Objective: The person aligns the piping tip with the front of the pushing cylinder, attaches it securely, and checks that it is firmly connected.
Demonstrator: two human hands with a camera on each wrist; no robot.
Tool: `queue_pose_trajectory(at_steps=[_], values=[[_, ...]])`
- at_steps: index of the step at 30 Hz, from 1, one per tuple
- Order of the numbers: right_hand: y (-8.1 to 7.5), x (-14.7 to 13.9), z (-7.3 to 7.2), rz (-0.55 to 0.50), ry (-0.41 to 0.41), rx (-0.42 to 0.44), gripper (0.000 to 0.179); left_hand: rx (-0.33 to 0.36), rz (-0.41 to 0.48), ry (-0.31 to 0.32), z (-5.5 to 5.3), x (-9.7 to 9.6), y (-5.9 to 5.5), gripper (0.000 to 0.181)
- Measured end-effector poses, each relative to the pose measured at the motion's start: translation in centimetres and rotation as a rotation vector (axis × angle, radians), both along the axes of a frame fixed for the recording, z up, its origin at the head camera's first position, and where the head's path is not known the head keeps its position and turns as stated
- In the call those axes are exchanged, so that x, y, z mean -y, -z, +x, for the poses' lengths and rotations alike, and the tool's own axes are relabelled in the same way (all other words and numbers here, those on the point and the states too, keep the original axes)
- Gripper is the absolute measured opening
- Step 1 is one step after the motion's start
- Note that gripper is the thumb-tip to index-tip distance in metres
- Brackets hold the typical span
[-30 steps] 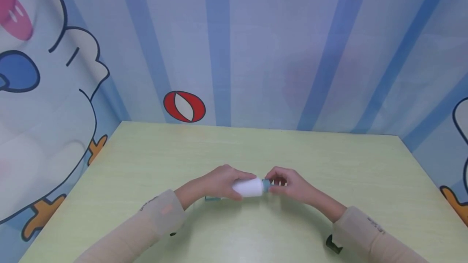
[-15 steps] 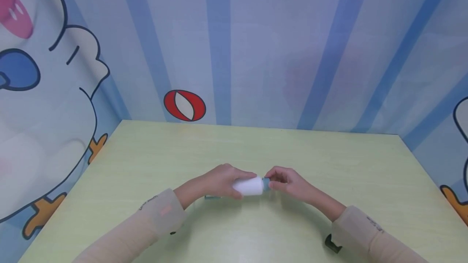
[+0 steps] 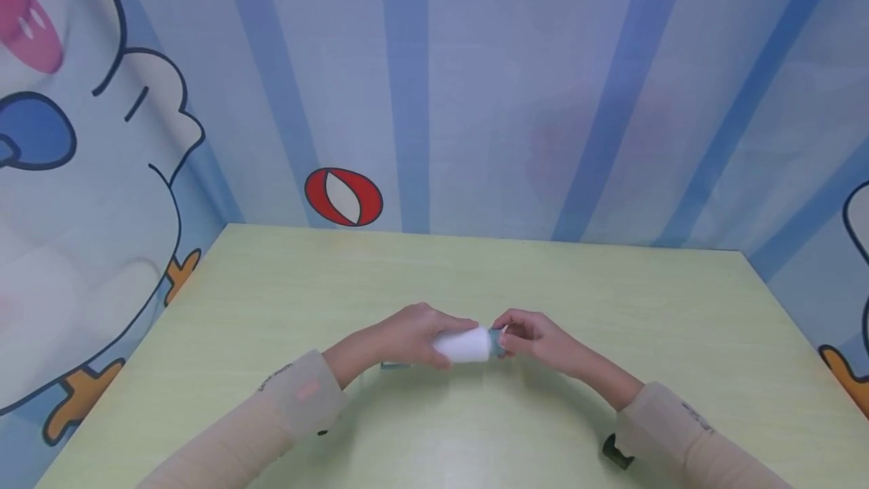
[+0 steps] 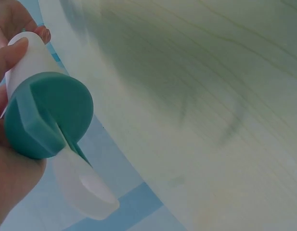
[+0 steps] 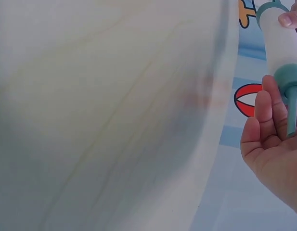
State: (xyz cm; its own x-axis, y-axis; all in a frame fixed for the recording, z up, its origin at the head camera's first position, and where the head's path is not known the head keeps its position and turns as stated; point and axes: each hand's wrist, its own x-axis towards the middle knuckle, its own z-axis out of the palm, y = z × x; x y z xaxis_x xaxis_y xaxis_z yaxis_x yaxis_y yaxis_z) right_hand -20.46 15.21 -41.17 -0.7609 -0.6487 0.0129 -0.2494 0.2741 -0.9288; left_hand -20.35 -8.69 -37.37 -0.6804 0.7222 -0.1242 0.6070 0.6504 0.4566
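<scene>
A white cylinder (image 3: 468, 345) with teal ends lies almost level in front of the person, above the table; its exact kind is unclear. The left hand (image 3: 410, 334) grips its white body, thumb along the far side. At the right end, the right hand (image 3: 543, 342) pinches the small teal end piece (image 3: 496, 342) between thumb and fingers. In the right wrist view this end is a teal dome (image 5: 284, 74) with a slim stem (image 5: 291, 113). The left wrist view shows a broad teal end (image 4: 73, 101) with a raised ridge, and a white curved piece (image 4: 85, 187) jutting from it.
A pale yellow-green table (image 3: 434, 429) spreads under both hands. Behind it rises a blue striped backdrop (image 3: 475, 96) with cartoon figures, one of them large at the left. A small dark item (image 3: 618, 451) shows beneath the right sleeve.
The right thumb and fingers have shifted slightly around the teal end piece. The left hand keeps its hold on the white cylinder, nearly in place.
</scene>
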Motion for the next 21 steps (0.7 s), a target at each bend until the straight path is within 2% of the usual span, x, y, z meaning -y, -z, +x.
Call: queue_pose_trajectory(at_steps=[4, 11, 16, 21], values=[[0.09, -0.16, -0.05, 0.013, -0.007, -0.026, 0.03, -0.002, 0.011, 0.009, 0.03, 0.01, -0.17, 0.06], [-0.06, -0.2, -0.23, 0.0, -0.029, -0.012, 0.029, 0.014, 0.019, 0.004, -0.02, 0.03, -0.32, 0.061], [-0.29, -0.15, -0.25, 0.01, -0.02, -0.056, 0.026, 0.019, 0.026, 0.001, -0.1, 0.01, -0.24, 0.06], [-0.51, -0.07, -0.08, 0.045, 0.019, -0.15, 0.024, 0.023, 0.034, -0.003, -0.15, 0.01, -0.23, 0.06]])
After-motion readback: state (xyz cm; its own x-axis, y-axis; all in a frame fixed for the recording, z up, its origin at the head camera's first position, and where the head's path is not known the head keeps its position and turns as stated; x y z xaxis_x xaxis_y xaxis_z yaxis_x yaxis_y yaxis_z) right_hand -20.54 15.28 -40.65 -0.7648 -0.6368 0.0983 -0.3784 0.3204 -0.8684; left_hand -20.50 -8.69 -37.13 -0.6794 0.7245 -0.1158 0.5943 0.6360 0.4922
